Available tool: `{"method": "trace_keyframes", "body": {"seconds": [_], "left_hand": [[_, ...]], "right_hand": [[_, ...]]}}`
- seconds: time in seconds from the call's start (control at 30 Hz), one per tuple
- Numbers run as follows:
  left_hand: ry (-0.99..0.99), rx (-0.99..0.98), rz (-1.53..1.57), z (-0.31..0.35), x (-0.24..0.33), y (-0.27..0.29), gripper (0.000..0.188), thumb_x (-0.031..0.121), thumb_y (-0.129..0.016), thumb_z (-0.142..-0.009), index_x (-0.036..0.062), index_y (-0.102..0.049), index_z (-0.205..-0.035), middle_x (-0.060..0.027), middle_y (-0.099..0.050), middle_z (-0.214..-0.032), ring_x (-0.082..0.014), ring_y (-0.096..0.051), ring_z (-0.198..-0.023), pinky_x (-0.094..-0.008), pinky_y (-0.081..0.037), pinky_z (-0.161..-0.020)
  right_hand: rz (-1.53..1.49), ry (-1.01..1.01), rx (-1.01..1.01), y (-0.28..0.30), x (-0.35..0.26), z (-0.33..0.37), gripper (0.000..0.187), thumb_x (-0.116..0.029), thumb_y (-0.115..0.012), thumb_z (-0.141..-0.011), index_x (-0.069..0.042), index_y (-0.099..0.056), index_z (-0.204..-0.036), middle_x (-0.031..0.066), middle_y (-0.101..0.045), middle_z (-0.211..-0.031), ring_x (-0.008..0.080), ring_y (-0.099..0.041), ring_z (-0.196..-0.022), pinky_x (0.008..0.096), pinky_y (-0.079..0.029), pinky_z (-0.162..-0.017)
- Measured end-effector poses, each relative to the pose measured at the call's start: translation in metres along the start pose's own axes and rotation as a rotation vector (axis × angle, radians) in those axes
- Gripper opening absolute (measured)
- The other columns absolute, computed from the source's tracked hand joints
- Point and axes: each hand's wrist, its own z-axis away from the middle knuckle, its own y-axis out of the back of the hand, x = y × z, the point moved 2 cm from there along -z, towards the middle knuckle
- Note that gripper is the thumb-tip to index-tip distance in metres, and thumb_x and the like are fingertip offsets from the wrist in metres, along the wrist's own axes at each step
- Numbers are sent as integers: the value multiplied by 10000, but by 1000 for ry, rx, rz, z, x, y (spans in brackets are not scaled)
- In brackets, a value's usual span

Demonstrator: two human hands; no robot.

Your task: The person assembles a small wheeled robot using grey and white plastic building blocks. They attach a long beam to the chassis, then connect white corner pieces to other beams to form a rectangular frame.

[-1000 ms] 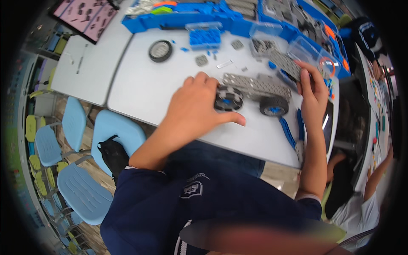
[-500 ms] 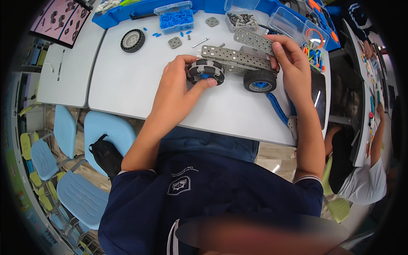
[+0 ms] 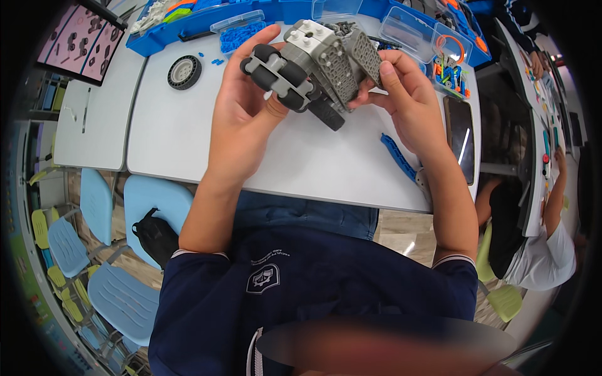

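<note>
Above the table, a part-built toy vehicle of grey perforated plates (image 3: 332,67) is tilted up between my hands. My left hand (image 3: 241,119) grips it beside the roller wheel (image 3: 277,78), which has black rollers on a grey frame. A light grey block with white pegs (image 3: 308,37) shows at the near end. Lower down sits a black-tyred wheel (image 3: 327,114). My right hand (image 3: 407,94) pinches a flat grey perforated plate (image 3: 365,56) at the vehicle's right side; whether it is attached there cannot be made out. Some right fingertips are hidden behind the parts.
Left on the table lies a loose wheel (image 3: 184,73). Behind are a box of blue pegs (image 3: 241,37) and a long blue tray (image 3: 182,32). At right are a box of coloured parts (image 3: 453,78), a dark phone (image 3: 461,138) and a curved blue piece (image 3: 398,156). A screen (image 3: 81,41) stands far left.
The vehicle has been raised and turned so its pegged end and roller wheel face up toward me. Both hands have moved with it, the right one still pinching the flat plate.
</note>
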Motion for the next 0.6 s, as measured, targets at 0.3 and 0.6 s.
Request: {"method": "trace_keyframes", "body": {"seconds": [0.3, 0.6], "left_hand": [[-205, -10, 404, -2, -9, -35, 678, 460, -317, -1086, 73, -143, -1615, -107, -363, -1564, -235, -327, -1472, -478, -227, -1224], [-187, 239, -223, -9, -5, -38, 923, -30, -899, -713, 74, -350, -1448, -107, -559, -1203, -199, -676, -1050, -307, -608, -864]], "right_hand": [[-27, -85, 4, -13, 5, 7, 208, -214, -501, -1090, -27, -539, -1172, 93, -683, -995, 203, -705, -895, 365, -554, -910], [256, 221, -2, 2, -30, 5, 237, -119, -519, -1071, -32, -528, -1291, 108, -722, -1034, 142, -682, -869, 295, -531, -848]]}}
